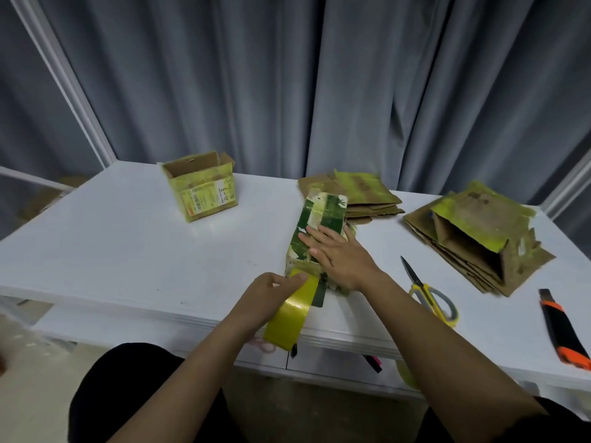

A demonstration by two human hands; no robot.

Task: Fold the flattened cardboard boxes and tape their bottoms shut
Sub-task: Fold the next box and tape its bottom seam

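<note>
My right hand (335,257) lies spread flat on the light, crushable green-taped cardboard box (315,231); my left hand (271,290) pinches the sticky yellow tape strip (292,314) at its near edge.

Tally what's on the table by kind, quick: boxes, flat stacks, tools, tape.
Folded boxes: 2, the one under the right hand being taped and a finished one
Flat cardboard stacks: 2
Cutting tools: 2, scissors and knife
Tape strip: 1, held by the left hand
Total: 7
</note>
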